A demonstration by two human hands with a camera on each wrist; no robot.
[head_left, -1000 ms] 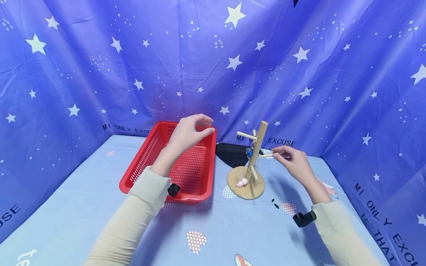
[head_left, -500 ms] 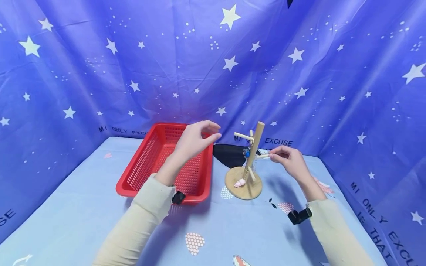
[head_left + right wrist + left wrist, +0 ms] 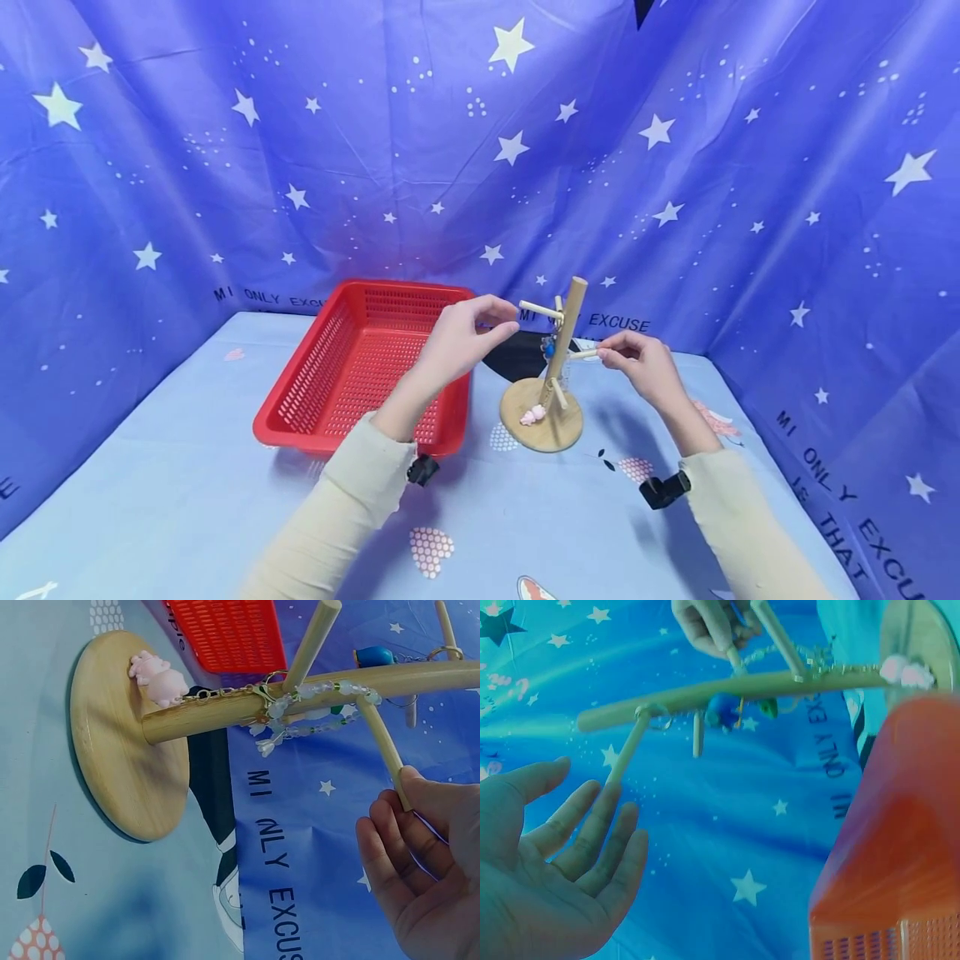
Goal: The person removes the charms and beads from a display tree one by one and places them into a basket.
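A wooden peg stand (image 3: 564,342) with a round base (image 3: 112,742) stands upright on the table. My right hand (image 3: 645,362) pinches the tip of one peg (image 3: 386,754) between thumb and fingers. A clear beaded bracelet (image 3: 322,688) loops over that same peg, close to the post. My left hand (image 3: 468,337) holds nothing; its loosely bent fingers lie right at the tip of the upper peg (image 3: 626,754). A blue charm (image 3: 721,711) hangs from a ring on the stand. From a lower peg, a pink figure keychain (image 3: 157,677) trails down onto the base.
A red perforated basket (image 3: 273,429) sits left of the stand, under my left forearm. Pale blue cloth with printed hearts (image 3: 431,552) covers the table. Starry blue curtains (image 3: 420,150) close in the back and sides.
My left hand has moved right and down, from over the basket to the stand's upper peg. My right fingers have come in from beside the other peg's tip to pinch it.
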